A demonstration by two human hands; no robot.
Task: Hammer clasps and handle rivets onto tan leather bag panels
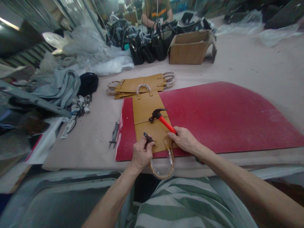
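Observation:
A tan leather panel (148, 109) with a plastic-wrapped handle at each end lies on a red board (213, 117). The near handle (162, 174) hangs over the table's front edge. My left hand (142, 153) is closed around a short dark metal tool (148, 138), held tilted over the panel's near left part. My right hand (185, 138) grips the red handle of a claw hammer (167, 124), whose black head is above the middle of the panel, to the right of and beyond the metal tool.
More tan panels (140, 84) are stacked behind the board. Thin metal tools (114, 134) lie left of it. Farther back are black bags (158, 47), a cardboard box (187, 50), plastic wrap (111, 65) and a person (156, 12). A power strip (68, 126) lies at the left.

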